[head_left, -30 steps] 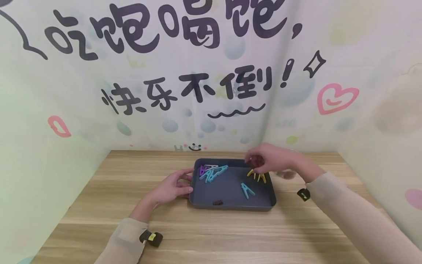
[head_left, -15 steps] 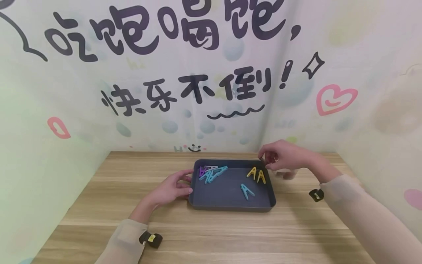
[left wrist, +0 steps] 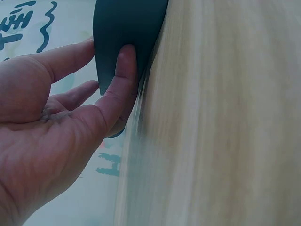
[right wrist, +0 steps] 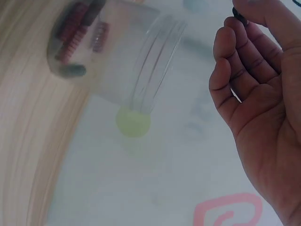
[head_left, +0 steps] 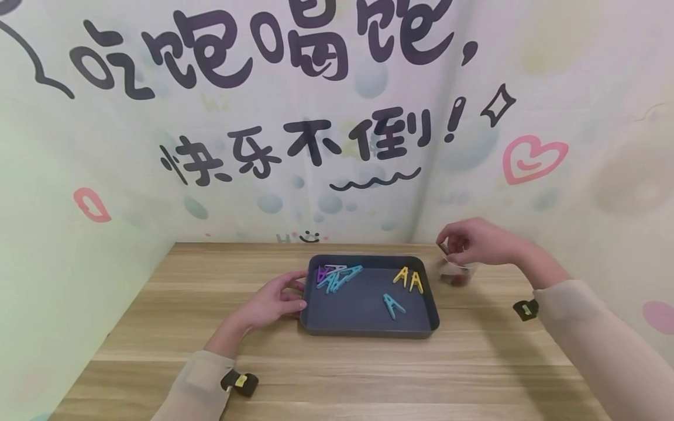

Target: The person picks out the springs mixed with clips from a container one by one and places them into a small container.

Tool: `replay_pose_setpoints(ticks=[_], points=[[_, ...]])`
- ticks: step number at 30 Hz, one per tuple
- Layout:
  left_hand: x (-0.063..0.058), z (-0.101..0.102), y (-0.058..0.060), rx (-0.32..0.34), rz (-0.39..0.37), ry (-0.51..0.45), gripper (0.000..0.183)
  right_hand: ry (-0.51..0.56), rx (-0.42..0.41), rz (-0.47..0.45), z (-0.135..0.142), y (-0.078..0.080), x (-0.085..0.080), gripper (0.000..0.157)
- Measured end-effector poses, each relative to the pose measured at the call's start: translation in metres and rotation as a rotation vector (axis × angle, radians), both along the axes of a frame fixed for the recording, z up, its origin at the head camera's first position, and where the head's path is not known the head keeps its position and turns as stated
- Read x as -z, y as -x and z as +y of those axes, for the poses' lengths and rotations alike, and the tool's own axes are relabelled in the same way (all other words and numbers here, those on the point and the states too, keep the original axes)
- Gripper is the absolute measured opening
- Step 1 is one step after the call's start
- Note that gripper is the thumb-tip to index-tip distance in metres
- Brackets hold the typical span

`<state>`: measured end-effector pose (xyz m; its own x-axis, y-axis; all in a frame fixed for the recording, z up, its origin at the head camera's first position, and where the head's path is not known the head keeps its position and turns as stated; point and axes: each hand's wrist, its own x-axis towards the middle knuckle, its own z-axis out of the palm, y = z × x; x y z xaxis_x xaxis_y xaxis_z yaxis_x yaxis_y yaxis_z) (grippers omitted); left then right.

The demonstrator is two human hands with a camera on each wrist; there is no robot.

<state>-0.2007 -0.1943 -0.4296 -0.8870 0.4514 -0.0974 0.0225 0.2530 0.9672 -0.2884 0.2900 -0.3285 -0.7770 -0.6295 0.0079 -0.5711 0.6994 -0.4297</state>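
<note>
My left hand [head_left: 274, 301] rests at the left end of a dark blue-grey tray [head_left: 358, 327]. In the left wrist view its fingers touch the outside of the tray wall [left wrist: 122, 28]. My right hand [head_left: 481, 242] is above a clear jar [head_left: 457, 273] to the right of the tray. Its thumb and fingertips pinch a small dark ribbed piece [head_left: 444, 248], mostly hidden in the right wrist view. Several red and dark ribbed pieces [right wrist: 73, 30] lie inside the jar. In the tray are yellow clips [head_left: 416, 282], a blue clip [head_left: 392, 306] and a cluster of clips [head_left: 339, 278] in blue, purple and white.
The tray and jar stand on a wood-grain table [head_left: 316, 374]. Close behind it hangs a pale printed cloth [head_left: 337, 210] with black lettering, and similar cloth rises on both sides.
My right hand has moved right, from over the tray's yellow clips to above the jar, with the small dark piece. A dark ribbed piece near the tray's front edge is gone. Left hand stays put.
</note>
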Motion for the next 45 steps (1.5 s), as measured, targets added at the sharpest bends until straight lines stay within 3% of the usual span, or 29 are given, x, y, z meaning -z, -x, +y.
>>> replay_pose_setpoints(ticks=[12,18,23,30,37,45], points=[[0.0,0.0,-0.001,0.003,-0.011,-0.017,0.071,-0.02,0.089,-0.016,0.037,0.011,0.006,0.028],[0.002,0.0,-0.001,-0.002,-0.005,-0.003,0.071,-0.038,0.111,-0.033,0.044,0.014,0.009,0.032],[0.005,0.0,0.001,-0.009,-0.011,0.007,0.071,-0.018,0.114,0.004,0.045,0.013,0.011,0.038],[0.003,0.0,0.002,-0.001,-0.005,0.012,0.071,0.004,0.073,0.054,0.021,0.004,0.004,0.032],[0.002,-0.001,0.001,0.011,-0.004,0.004,0.072,0.001,0.042,0.004,-0.011,-0.006,-0.001,0.037],[-0.001,0.0,0.0,0.004,-0.005,-0.007,0.072,-0.002,-0.055,-0.032,-0.045,-0.014,0.002,0.046]])
